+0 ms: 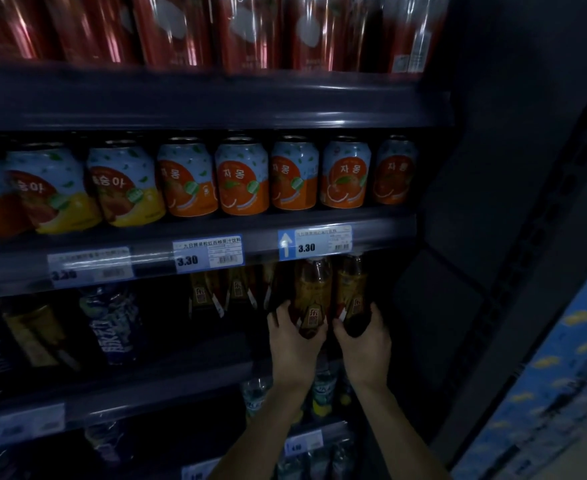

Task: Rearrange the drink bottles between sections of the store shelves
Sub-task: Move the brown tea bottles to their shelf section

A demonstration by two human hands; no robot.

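On the dim shelf (pixel 181 379) below the row of juice cans (pixel 242 174), at its right end, two brown drink bottles stood side by side. The left hand (pixel 294 336) gripped the base of the left bottle (pixel 314 289), fingers curled round it. The right hand (pixel 363 337) gripped the base of the right bottle (pixel 351 285) likewise. Both bottle tops sat just under the 3.30 price tag (pixel 314 242). Matching bottles (pixel 216 292) stood further left.

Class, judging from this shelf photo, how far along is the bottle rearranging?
Done: nothing provable; similar bottles stand further left. In hand: left hand grips left brown bottle, right hand grips right brown bottle, at the shelf's right end. Left: settling both; destination unclear.
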